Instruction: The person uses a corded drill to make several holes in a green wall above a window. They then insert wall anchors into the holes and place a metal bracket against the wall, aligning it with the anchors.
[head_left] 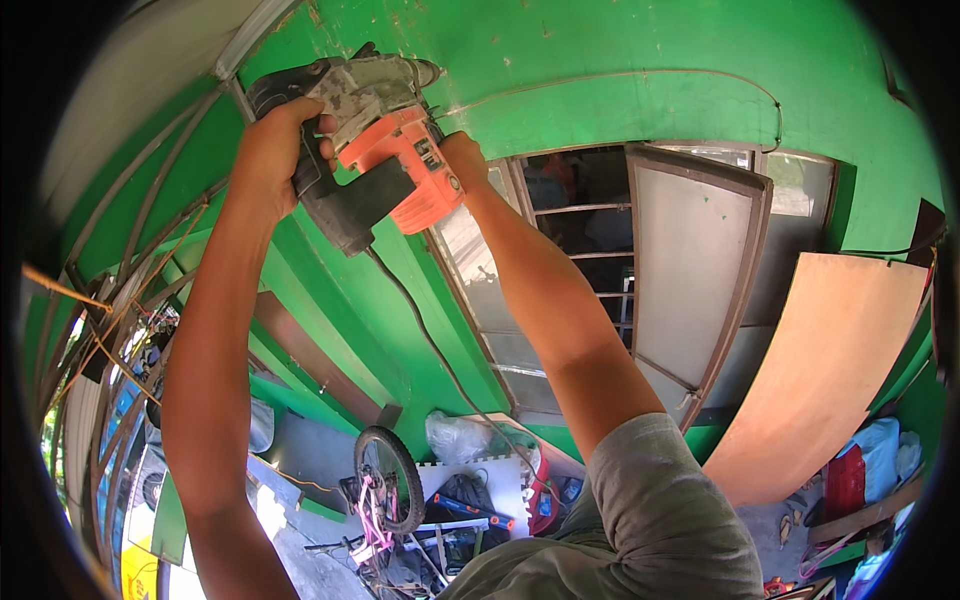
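Note:
A rotary hammer drill (420, 185) with an orange motor housing, black handle and scuffed grey metal body is raised in front of the green wall (620, 50). My left hand (278, 145) is closed round its black rear handle. On the other side of the drill, my right hand (463, 158) grips it near the front of the orange housing; most of those fingers are hidden. The drill's nose points right, toward the wall, but I cannot tell whether it touches. A black power cord (425, 335) hangs from the handle's lower end.
An open window sash (695, 260) juts out right of my right arm, beside a barred window. A tan panel (825, 370) leans farther right. Cables (130, 260) hang at left. Below are a pink bicycle (372, 510) and a clear plastic bag (457, 437).

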